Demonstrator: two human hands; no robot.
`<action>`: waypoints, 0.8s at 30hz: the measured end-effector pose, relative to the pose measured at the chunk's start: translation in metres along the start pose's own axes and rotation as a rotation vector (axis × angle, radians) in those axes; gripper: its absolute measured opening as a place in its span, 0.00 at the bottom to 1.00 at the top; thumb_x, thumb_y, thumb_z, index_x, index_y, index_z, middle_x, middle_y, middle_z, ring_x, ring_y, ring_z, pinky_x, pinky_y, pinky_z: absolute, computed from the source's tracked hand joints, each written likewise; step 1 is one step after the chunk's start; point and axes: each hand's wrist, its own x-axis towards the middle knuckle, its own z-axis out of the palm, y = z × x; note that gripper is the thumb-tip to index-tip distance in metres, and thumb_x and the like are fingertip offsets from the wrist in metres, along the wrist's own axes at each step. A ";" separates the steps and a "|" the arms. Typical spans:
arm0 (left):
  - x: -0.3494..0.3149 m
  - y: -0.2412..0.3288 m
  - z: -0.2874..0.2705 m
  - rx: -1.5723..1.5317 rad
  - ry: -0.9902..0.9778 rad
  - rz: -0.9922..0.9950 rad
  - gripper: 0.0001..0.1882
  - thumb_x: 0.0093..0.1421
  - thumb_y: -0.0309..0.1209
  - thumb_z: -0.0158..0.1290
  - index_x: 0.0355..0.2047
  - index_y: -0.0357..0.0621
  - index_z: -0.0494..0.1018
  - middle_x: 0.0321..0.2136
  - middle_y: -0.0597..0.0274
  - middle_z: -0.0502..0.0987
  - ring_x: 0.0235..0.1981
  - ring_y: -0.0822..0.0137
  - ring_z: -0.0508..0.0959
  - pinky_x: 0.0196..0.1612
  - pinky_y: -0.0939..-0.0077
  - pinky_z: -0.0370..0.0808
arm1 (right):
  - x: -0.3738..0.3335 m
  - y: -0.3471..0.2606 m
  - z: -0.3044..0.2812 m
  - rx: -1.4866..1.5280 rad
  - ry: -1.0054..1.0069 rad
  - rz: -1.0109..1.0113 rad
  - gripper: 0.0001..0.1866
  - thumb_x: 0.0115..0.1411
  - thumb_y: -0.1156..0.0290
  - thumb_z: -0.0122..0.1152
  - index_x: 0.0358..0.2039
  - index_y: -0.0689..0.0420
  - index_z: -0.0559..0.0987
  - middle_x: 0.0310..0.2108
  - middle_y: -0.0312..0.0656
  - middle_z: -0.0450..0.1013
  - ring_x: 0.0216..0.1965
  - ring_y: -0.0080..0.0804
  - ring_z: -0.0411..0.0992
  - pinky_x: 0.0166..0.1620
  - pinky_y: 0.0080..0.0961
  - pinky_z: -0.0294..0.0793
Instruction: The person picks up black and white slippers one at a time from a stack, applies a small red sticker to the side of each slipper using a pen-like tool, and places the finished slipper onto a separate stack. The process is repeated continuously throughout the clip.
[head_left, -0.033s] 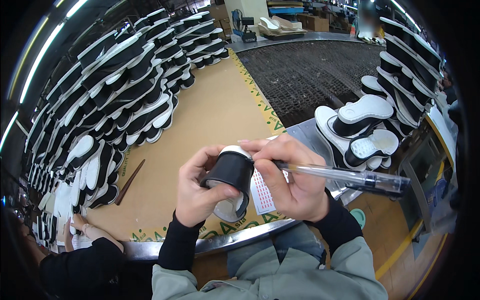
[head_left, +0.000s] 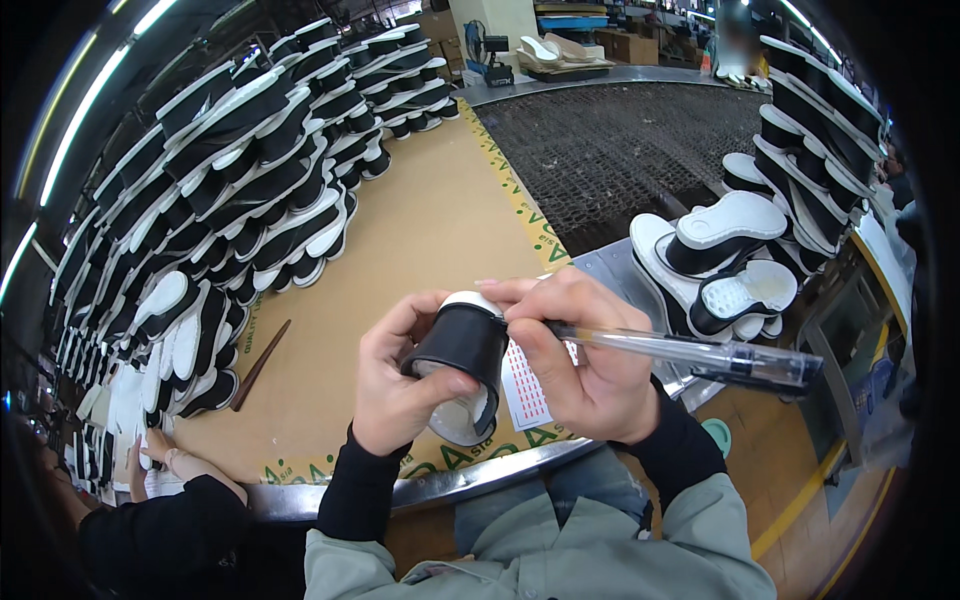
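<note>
A glossy black wedge-shaped shoe sole with a white rim (head_left: 458,345) is held up above the near edge of the worktable, its white-rimmed end on the far side and its hollow, pale underside partly showing at the near side. The bare left hand (head_left: 402,372) is closed around it, the thumb pressed across its near part and the fingers curled behind its left side. The bare right hand (head_left: 597,365) pinches a clear plastic pen with a black end (head_left: 690,350) between thumb and fingers; the pen slants out to the right, and its other end meets the sole's right edge, where the exact contact is too small to tell. Just right of the sole, partly covered by the right hand, lies a white paper sheet with rows of red marks (head_left: 523,388). Beneath is a worktable covered in brown paper (head_left: 390,225), edged near the body by a shiny metal strip (head_left: 455,484). To the left on it lies a dark brown tapered stick (head_left: 262,365), beside high piles of black-and-white soles (head_left: 225,185). More white-bottomed soles (head_left: 735,225) are heaped at the right, near a dark mesh conveyor belt (head_left: 630,140) on the far side. At the near left, a co-worker's bare forearm (head_left: 205,470) reaches toward the piles.
</note>
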 end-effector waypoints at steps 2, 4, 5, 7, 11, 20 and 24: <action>0.001 0.000 0.002 -0.023 0.008 0.019 0.36 0.42 0.35 0.73 0.49 0.34 0.69 0.40 0.60 0.76 0.43 0.72 0.76 0.48 0.78 0.71 | 0.008 0.001 -0.002 -0.026 -0.029 -0.030 0.05 0.60 0.77 0.60 0.36 0.65 0.76 0.34 0.52 0.78 0.32 0.36 0.78 0.37 0.27 0.75; 0.005 0.002 0.005 -0.025 0.018 0.030 0.36 0.43 0.37 0.72 0.49 0.35 0.69 0.40 0.61 0.76 0.43 0.72 0.75 0.48 0.78 0.71 | 0.016 0.004 -0.005 -0.044 -0.068 -0.046 0.05 0.59 0.77 0.61 0.35 0.65 0.76 0.33 0.51 0.78 0.31 0.37 0.78 0.35 0.27 0.75; 0.006 0.001 0.006 -0.019 0.026 0.026 0.36 0.43 0.37 0.72 0.49 0.35 0.68 0.40 0.61 0.76 0.43 0.72 0.75 0.48 0.78 0.71 | 0.018 0.004 -0.005 -0.043 -0.087 -0.025 0.05 0.59 0.78 0.61 0.35 0.65 0.76 0.33 0.51 0.78 0.30 0.37 0.77 0.35 0.27 0.75; 0.006 -0.001 0.007 -0.015 0.045 0.032 0.36 0.44 0.38 0.72 0.49 0.35 0.68 0.40 0.62 0.76 0.43 0.72 0.75 0.48 0.79 0.71 | 0.021 0.004 -0.006 -0.042 -0.127 0.018 0.05 0.58 0.78 0.62 0.34 0.65 0.76 0.33 0.51 0.78 0.29 0.38 0.77 0.34 0.27 0.75; 0.006 -0.008 0.002 -0.042 0.063 0.065 0.35 0.46 0.40 0.71 0.48 0.35 0.68 0.40 0.63 0.75 0.42 0.74 0.75 0.47 0.80 0.71 | 0.017 0.006 -0.003 -0.065 -0.087 -0.014 0.04 0.59 0.77 0.61 0.34 0.64 0.76 0.33 0.51 0.78 0.28 0.35 0.76 0.33 0.25 0.74; 0.007 -0.025 -0.012 -0.085 0.106 0.111 0.34 0.50 0.47 0.67 0.47 0.35 0.68 0.39 0.65 0.75 0.41 0.76 0.75 0.46 0.82 0.71 | 0.000 0.031 0.021 0.061 0.030 -0.057 0.04 0.61 0.77 0.58 0.36 0.64 0.75 0.35 0.55 0.78 0.38 0.41 0.79 0.39 0.26 0.76; 0.007 -0.023 -0.012 -0.081 0.116 0.108 0.34 0.52 0.49 0.66 0.47 0.35 0.68 0.39 0.65 0.75 0.41 0.76 0.75 0.46 0.82 0.71 | 0.004 0.032 0.023 0.046 0.015 -0.074 0.04 0.62 0.78 0.57 0.36 0.65 0.75 0.36 0.56 0.77 0.40 0.46 0.79 0.42 0.30 0.77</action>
